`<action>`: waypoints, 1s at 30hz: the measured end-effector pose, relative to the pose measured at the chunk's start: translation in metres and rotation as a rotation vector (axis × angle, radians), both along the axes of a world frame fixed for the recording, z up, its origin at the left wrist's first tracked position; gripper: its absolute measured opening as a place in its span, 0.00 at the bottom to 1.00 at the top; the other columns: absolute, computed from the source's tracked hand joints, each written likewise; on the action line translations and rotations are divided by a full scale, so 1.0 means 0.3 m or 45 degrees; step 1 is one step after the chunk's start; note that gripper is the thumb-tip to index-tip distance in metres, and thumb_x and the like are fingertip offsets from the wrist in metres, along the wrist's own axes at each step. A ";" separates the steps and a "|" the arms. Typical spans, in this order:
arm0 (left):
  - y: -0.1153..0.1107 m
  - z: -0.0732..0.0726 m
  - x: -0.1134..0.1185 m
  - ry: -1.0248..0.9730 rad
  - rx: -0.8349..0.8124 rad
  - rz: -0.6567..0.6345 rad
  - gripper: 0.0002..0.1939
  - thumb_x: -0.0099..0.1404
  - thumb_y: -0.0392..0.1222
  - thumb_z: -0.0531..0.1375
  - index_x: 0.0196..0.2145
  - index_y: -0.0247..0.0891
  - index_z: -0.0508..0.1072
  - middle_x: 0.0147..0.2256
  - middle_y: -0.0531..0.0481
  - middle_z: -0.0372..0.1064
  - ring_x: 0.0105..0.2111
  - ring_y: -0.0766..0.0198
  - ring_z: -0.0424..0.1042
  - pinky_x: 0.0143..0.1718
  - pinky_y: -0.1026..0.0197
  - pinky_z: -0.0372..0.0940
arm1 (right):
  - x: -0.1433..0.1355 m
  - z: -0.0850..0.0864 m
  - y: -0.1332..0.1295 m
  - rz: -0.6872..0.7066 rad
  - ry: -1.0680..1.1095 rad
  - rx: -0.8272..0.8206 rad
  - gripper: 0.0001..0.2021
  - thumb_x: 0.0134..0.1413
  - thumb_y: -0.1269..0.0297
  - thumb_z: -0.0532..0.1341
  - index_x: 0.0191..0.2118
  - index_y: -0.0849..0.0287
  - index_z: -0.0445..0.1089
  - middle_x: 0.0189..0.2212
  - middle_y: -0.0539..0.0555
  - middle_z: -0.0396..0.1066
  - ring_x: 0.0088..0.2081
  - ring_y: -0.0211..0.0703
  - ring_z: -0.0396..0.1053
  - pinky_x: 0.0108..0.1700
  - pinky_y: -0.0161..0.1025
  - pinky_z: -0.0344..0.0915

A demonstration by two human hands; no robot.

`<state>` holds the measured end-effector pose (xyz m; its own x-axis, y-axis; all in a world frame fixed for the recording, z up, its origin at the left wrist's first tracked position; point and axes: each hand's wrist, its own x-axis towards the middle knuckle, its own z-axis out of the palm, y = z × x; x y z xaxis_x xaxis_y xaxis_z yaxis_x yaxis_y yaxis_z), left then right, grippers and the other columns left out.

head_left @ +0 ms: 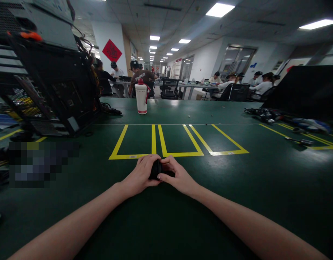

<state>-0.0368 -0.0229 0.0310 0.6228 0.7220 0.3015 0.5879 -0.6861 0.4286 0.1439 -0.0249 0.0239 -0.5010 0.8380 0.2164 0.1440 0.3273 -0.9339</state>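
A small dark object [156,169] sits between my two hands, low over the green table [166,216], just in front of the yellow tape outlines. From its left side, the fingers of my left hand [143,173] wrap round it. My right hand [179,175] holds its right side, with the thumb and fingers curved against it. The fingers cover much of the object, so its full shape is hidden.
Yellow tape outlines [182,154] lie beyond my hands. A white bottle with a red top [141,97] stands farther back. An opened computer case [60,90] is at left, with cables. Tools and a dark panel [304,94] are at right. People sit in the background.
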 end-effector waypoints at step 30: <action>0.004 -0.005 -0.010 0.013 0.054 -0.022 0.32 0.57 0.35 0.57 0.54 0.41 0.43 0.51 0.42 0.50 0.52 0.53 0.52 0.52 0.45 0.52 | -0.016 -0.013 -0.002 0.043 0.184 -0.079 0.14 0.47 0.70 0.59 0.41 0.55 0.59 0.40 0.50 0.62 0.45 0.39 0.63 0.50 0.43 0.61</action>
<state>-0.0400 -0.0217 0.0295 0.6380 0.6979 0.3254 0.5802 -0.7136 0.3927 0.1392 -0.0256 0.0200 -0.4962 0.8354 0.2363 -0.0034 0.2703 -0.9628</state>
